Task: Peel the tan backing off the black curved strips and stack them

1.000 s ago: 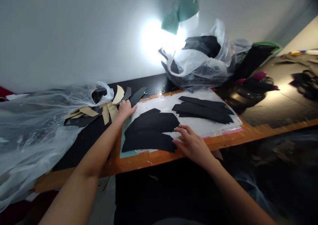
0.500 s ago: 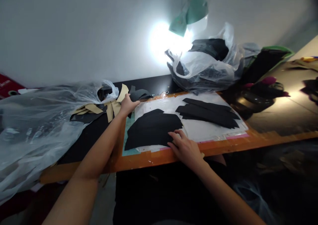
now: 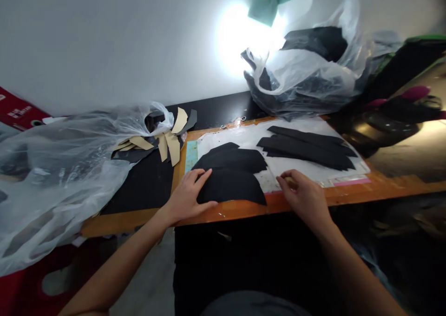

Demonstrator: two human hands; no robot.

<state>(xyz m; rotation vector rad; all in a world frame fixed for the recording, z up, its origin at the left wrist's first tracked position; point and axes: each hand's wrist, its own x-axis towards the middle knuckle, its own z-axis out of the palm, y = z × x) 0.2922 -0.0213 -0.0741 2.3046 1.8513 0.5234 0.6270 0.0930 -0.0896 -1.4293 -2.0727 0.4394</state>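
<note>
The front black piece [image 3: 232, 186] lies lengthwise along the tabletop's [image 3: 240, 209] front edge, its left end touched by the nearer, loosely spread left hand [image 3: 186, 196]; the right hand [image 3: 308, 197] curls apart, grasp unclear.

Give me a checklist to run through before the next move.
1. Left hand at the frontmost curved, flat black piece: ok, at its left end.
2. Right hand apart from that piece: ok.
3. Small yellowish object at the right hand firmly gripped: cannot tell.
4. Piece wholly on the flat white sheet: not ok, it overlaps the glossy orange-taped table edge.
5. Thin, flat tan pieces off the sheet: ok.
</note>
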